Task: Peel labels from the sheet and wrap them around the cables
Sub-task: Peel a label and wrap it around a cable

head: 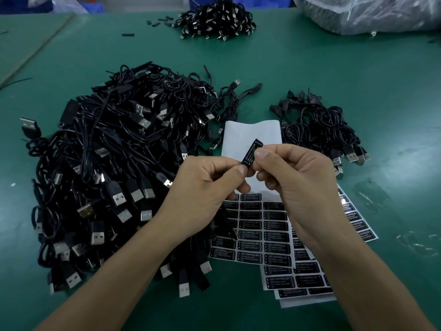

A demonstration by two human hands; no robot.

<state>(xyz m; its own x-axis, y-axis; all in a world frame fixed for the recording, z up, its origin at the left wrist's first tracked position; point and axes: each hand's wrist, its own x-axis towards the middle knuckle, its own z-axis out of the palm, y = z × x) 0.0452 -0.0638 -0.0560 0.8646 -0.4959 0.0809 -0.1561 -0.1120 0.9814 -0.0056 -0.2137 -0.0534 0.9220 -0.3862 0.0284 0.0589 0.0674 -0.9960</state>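
Pinching label (250, 154) between both hands' fingers (262, 156) — left hand (205, 187) at lower end, right hand (293, 185) beside upper end | above label sheet (250, 225)

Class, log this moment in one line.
left hand: pinches labelled controller | right hand: pinches same | label sheet: under hands | cable pile: left of sheet
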